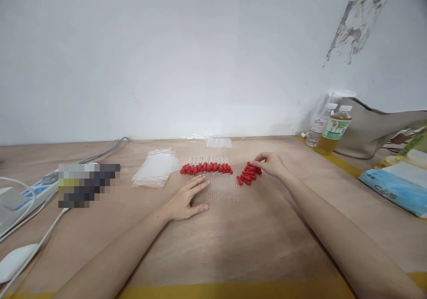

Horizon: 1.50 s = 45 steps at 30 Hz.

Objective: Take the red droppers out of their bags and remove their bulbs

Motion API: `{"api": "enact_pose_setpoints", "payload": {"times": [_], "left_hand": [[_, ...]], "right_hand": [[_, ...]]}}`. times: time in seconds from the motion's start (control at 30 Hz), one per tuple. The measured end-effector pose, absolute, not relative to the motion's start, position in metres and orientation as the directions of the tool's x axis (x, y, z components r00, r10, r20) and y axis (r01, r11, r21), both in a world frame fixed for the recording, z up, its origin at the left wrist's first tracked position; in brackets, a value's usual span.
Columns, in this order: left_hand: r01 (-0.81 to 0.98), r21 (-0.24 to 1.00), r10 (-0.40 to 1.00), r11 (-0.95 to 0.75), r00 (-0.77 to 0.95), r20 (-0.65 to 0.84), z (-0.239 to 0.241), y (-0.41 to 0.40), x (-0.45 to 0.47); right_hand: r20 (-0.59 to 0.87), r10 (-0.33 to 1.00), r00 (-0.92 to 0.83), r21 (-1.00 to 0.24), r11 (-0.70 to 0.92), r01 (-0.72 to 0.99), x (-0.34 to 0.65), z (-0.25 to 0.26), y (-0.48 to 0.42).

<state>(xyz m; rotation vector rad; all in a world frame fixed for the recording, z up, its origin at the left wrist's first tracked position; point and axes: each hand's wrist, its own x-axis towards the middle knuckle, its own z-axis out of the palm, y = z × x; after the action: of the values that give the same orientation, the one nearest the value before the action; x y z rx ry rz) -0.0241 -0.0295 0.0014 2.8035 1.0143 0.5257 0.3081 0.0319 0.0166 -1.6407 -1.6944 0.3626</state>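
Note:
My left hand [188, 200] lies on the table with fingers spread and thumb apart. Its fingertips reach over the left end of a row of thin clear tubes [222, 188]. Just behind them is a row of clear tubes fitted with red rubber bulbs [207, 168], the bulb ends facing me. My right hand [271, 163] has thumb and forefinger pinched on a red rubber bulb [250, 164] at the top of a small pile of loose red bulbs [247, 177]. The fingers partly hide that bulb.
Clear zip bags [156, 168] are stacked left of the tubes, and a flat clear packet [218, 142] lies near the wall. A power strip [40, 188], cables and a white mouse [16, 261] are on the left. Bottles [334, 130], a grey bag [367, 130] and a tissue pack [396, 190] stand right.

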Motion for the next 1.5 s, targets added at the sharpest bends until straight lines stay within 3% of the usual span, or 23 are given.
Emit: {"api": "enact_pose_setpoints", "payload": {"times": [0.17, 0.5, 0.57, 0.73, 0.93, 1.2, 1.5], "left_hand": [[0.655, 0.257, 0.703, -0.711, 0.645, 0.301, -0.003, -0.035, -0.026], [0.627, 0.283, 0.683, -0.726, 0.606, 0.408, -0.007, -0.041, -0.019], [0.617, 0.289, 0.677, -0.732, 0.609, 0.414, -0.006, -0.041, -0.019], [0.603, 0.304, 0.673, -0.738, 0.619, 0.406, -0.001, -0.040, -0.023], [0.626, 0.303, 0.691, -0.718, 0.588, 0.422, -0.002, -0.034, -0.026], [0.625, 0.287, 0.682, -0.726, 0.600, 0.418, -0.004, -0.032, -0.024], [0.621, 0.283, 0.675, -0.731, 0.596, 0.435, -0.003, -0.034, -0.023]], "right_hand": [[0.328, 0.928, 0.178, -0.683, 0.103, 0.723, 0.313, 0.016, 0.037], [0.359, 0.907, 0.219, -0.657, 0.078, 0.750, 0.309, 0.023, 0.034], [0.377, 0.907, 0.186, -0.607, 0.090, 0.790, 0.296, 0.032, 0.028], [0.264, 0.964, -0.033, -0.223, 0.094, 0.970, 0.246, 0.050, 0.023], [0.117, 0.992, -0.038, -0.109, 0.051, 0.993, 0.209, 0.042, 0.037], [0.132, 0.988, -0.077, -0.086, 0.089, 0.992, 0.203, 0.037, 0.033], [0.292, 0.956, -0.013, -0.199, 0.074, 0.977, 0.209, 0.044, 0.016]]}}
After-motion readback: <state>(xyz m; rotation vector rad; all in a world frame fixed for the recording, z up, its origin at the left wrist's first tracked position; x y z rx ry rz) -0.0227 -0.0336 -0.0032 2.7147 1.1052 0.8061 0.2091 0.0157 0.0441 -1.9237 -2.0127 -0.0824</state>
